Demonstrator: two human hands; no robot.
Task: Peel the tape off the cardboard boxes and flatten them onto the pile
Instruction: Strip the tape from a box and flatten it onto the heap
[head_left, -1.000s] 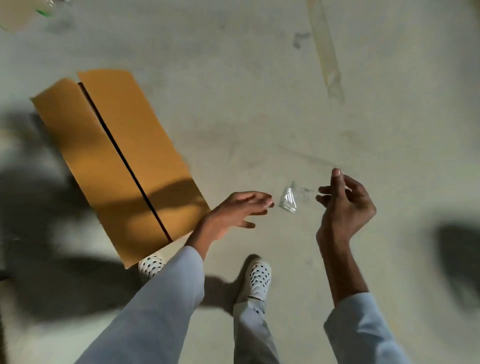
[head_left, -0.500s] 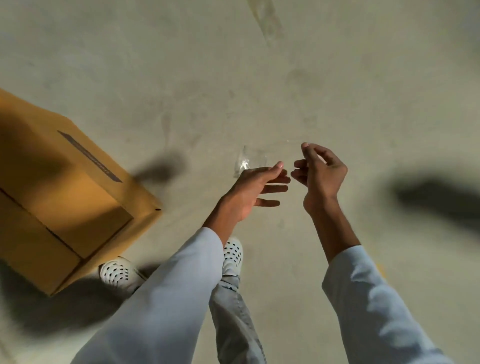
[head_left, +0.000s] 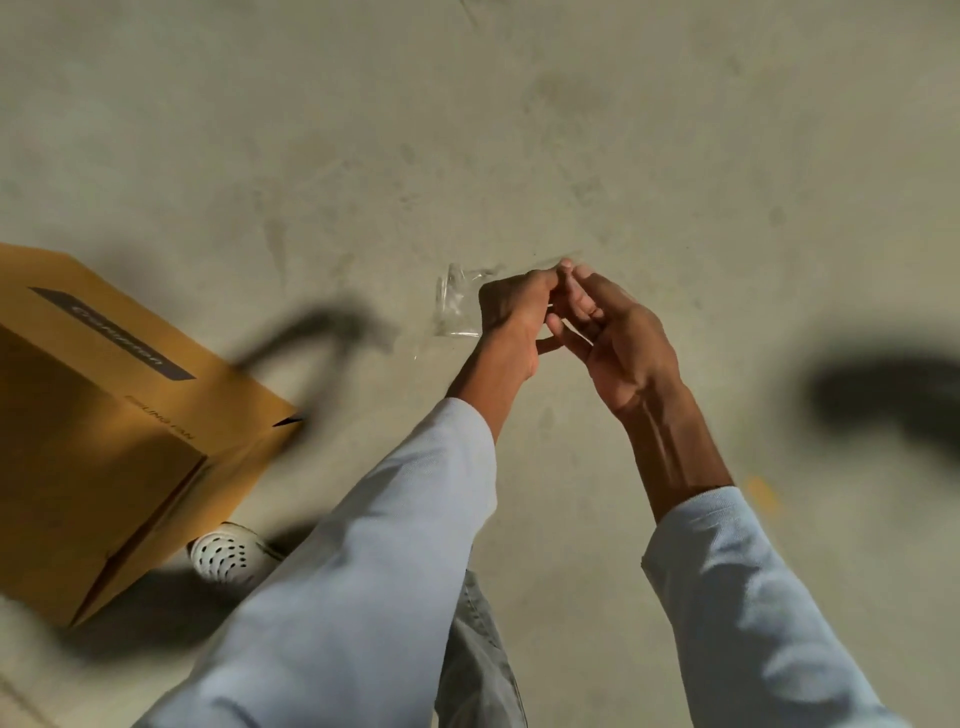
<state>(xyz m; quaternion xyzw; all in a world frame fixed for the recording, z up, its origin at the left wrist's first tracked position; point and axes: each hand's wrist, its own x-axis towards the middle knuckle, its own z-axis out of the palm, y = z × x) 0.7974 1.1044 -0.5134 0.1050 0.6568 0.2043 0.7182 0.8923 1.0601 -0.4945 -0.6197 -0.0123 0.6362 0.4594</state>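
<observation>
A crumpled strip of clear tape (head_left: 457, 304) hangs in the air in front of me, stuck at my fingertips. My left hand (head_left: 511, 322) has its fingers curled and pinches the tape. My right hand (head_left: 618, 338) meets it fingertip to fingertip and pinches the tape's upper end near the thumb. A brown cardboard box (head_left: 104, 415) with a dark printed label stands on the floor at the left, apart from both hands.
Bare concrete floor (head_left: 571, 130) fills the view. My white perforated shoe (head_left: 228, 553) stands beside the box's near corner. Blurred dark shadows lie at the right and above the box.
My hands have come together on the tape, the left one closing from spread fingers to a pinch. The view has swung so the box sits further left.
</observation>
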